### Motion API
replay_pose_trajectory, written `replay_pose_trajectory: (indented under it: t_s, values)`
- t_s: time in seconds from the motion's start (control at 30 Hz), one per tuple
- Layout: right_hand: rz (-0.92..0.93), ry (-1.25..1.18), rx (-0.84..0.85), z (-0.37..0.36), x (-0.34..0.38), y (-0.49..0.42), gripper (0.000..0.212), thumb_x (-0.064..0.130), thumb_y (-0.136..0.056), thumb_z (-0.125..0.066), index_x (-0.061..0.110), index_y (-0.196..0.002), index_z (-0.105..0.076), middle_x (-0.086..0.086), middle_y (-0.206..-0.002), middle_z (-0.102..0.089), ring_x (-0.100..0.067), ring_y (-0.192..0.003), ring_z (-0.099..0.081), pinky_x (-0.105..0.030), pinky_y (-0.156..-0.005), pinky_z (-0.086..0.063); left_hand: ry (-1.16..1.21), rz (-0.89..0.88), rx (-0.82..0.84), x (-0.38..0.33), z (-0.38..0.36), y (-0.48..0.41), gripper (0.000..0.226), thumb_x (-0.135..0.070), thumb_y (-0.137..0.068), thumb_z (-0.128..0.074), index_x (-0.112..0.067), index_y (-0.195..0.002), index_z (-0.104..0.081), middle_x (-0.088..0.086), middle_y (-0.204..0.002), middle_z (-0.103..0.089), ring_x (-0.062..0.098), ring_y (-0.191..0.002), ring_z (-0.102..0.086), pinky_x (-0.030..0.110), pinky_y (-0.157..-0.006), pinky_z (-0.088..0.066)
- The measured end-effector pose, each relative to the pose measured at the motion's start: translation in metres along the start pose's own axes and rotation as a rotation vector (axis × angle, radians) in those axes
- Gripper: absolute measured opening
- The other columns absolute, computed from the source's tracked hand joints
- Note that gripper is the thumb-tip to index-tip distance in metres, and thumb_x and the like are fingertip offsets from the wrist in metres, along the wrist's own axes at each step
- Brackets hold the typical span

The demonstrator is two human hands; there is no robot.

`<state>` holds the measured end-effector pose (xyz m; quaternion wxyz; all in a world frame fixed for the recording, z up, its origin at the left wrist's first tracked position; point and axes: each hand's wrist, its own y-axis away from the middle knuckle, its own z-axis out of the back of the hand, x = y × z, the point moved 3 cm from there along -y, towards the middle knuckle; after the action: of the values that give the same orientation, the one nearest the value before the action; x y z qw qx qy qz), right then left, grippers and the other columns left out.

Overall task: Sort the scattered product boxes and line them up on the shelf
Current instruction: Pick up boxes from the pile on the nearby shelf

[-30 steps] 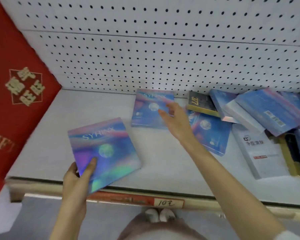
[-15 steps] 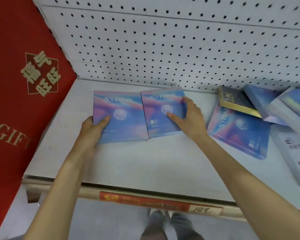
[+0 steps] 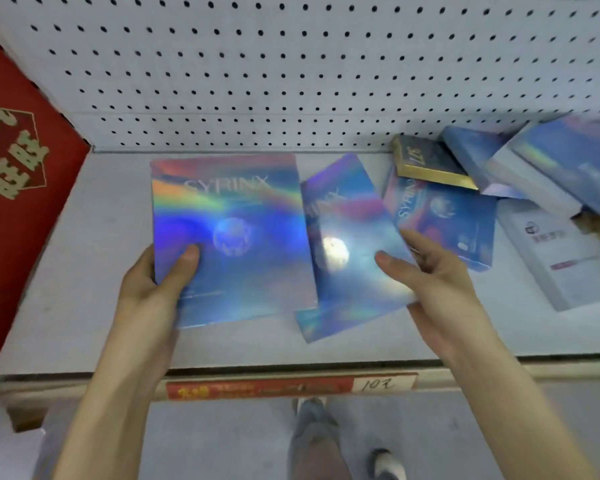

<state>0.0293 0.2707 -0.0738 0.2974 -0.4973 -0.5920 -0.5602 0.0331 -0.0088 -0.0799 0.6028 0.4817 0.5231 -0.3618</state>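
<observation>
Two flat holographic blue SYRINX boxes are lifted above the white shelf [image 3: 84,271]. My left hand [image 3: 153,282] grips the left SYRINX box [image 3: 232,237] at its lower left corner, thumb on the front. My right hand [image 3: 433,285] holds the second SYRINX box [image 3: 347,251] by its right edge; this box is tilted and its left edge is tucked behind the first. A third SYRINX box [image 3: 447,220] lies flat on the shelf to the right, partly under a dark box with a gold rim [image 3: 426,161].
A heap of blue boxes [image 3: 551,168] and a white box [image 3: 568,258] lie at the right end. A red gift box [image 3: 18,174] walls off the left. White pegboard [image 3: 291,71] stands behind. A red price strip [image 3: 257,389] runs along the front edge.
Both boxes, which lay side by side at the back of the shelf, are now lifted and pulled toward me. The right one has tilted and slid partly behind the left one.
</observation>
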Motion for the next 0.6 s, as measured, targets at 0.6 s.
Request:
replay_pose_trajectory:
  t_s: [0.6]
  values:
    - [0.262,-0.435,-0.667,0.460,0.038,0.274,0.033,0.015,-0.078,-0.052,0.010,-0.108,-0.066,-0.002,-0.102,-0.074,-0.011,-0.088,-0.071,-0.022,-0.066,-0.057,0.000,-0.031,0.568,0.042,-0.423,0.273,0.016,-0.032,-0.085,-0.064,-0.023,-0.097,-0.065,0.000,-0.102,-0.072,0.018,-0.094,-0.065,0.035,-0.083,-0.053]
